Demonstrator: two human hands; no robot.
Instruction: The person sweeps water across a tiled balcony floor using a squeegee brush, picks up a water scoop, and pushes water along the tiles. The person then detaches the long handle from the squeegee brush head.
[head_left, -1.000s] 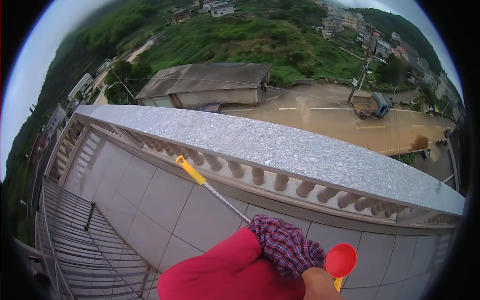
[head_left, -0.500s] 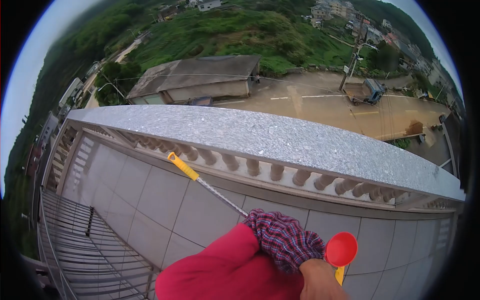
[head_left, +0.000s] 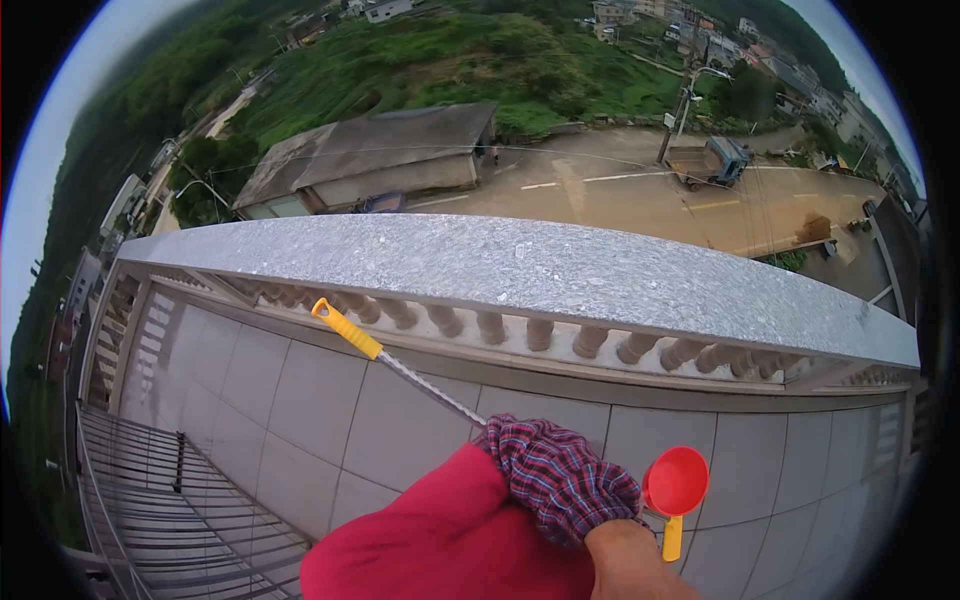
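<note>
My left arm, in a red sleeve with a plaid oversleeve (head_left: 565,470), bends across the lower middle of the view. Past its cuff, my left hand (head_left: 630,565) shows only in part, and its fingers are hidden. Beneath the forearm runs a silvery twisted pole (head_left: 430,385) with a yellow hanging grip (head_left: 345,328) at its far end; the other end is hidden by the arm. Just right of the hand is a red round cup (head_left: 676,482), its opening facing up, with a yellow piece (head_left: 672,540) below it. What the hand holds cannot be seen. My right hand is out of view.
A stone-topped balustrade (head_left: 520,265) crosses in front, above a grey tiled floor (head_left: 400,430). Metal bars (head_left: 180,510) stand at lower left. Beyond and below lie a road with a blue truck (head_left: 710,162) and a grey-roofed building (head_left: 380,150).
The surroundings have shifted left in view. More of the yellow piece below the red cup shows now, and it hangs straighter down. The arm keeps nearly the same pose.
</note>
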